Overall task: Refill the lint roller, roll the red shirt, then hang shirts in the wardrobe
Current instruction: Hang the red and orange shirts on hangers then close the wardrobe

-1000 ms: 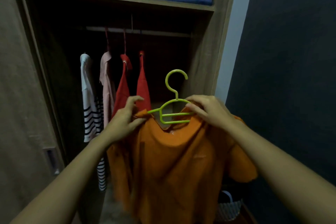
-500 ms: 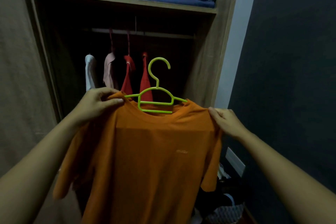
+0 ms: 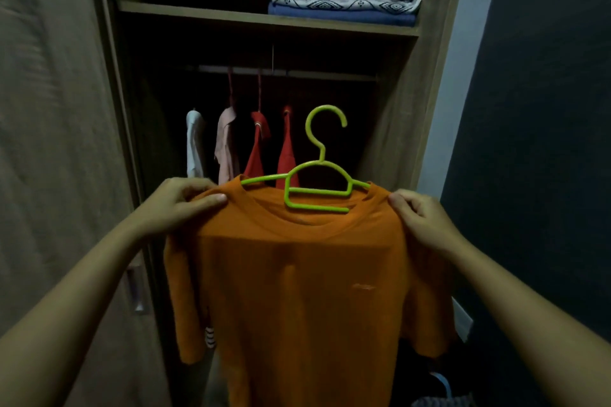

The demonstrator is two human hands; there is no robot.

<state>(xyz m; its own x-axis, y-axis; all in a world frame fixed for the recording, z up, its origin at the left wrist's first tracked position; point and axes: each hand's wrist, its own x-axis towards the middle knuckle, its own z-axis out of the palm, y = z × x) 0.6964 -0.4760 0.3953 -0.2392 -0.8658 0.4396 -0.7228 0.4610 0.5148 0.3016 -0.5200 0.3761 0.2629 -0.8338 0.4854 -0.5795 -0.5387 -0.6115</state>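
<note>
Left hand [image 3: 180,200] is closed on one shoulder of an orange cotton T-shirt [image 3: 304,291], right hand [image 3: 418,213] on the other | shirt is spread flat on a lime-green plastic hanger [image 3: 315,182], held before the open wooden wardrobe [image 3: 426,86] | behind: two red shirts [image 3: 271,155] hung on the rail [image 3: 281,71], folded patterned cloths [image 3: 344,6] on the shelf.

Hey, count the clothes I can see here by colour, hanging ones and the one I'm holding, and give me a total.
Orange t-shirt on the lime green plastic hanger, held in both hands: 1
Red hanging garments: 2
Pale pink hanging shirt: 1
White hanging top: 1
Total: 5
</note>
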